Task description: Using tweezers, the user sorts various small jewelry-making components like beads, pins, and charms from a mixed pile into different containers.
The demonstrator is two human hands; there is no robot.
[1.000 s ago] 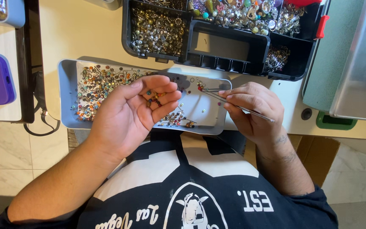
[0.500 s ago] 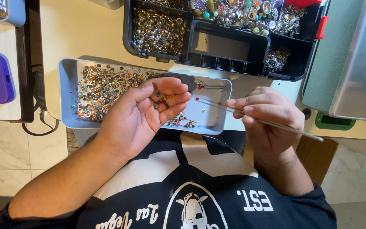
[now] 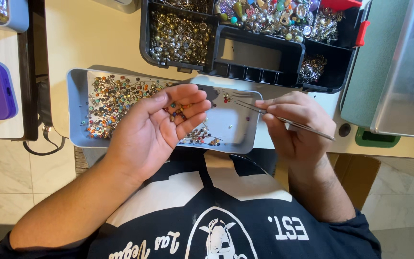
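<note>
While the left hand (image 3: 156, 129) lay cupped open, palm up, to keep a few coloured beads (image 3: 176, 111) from rolling off, it hovered over the grey tray (image 3: 75, 115) on the worktop (image 3: 97, 38). Beside it, the right hand (image 3: 295, 125) pinched slim tweezers (image 3: 283, 120), tips aimed toward the beads for picking.

Pale table (image 3: 101, 43) carrying a grey bead tray (image 3: 75, 110) and a black compartment organiser (image 3: 144, 43)

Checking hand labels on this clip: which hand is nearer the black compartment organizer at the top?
Right. The right hand, holding tweezers, sits just below the black organizer's front edge. The left hand, cupping a few beads, is lower and further left, over the grey tray.
</note>
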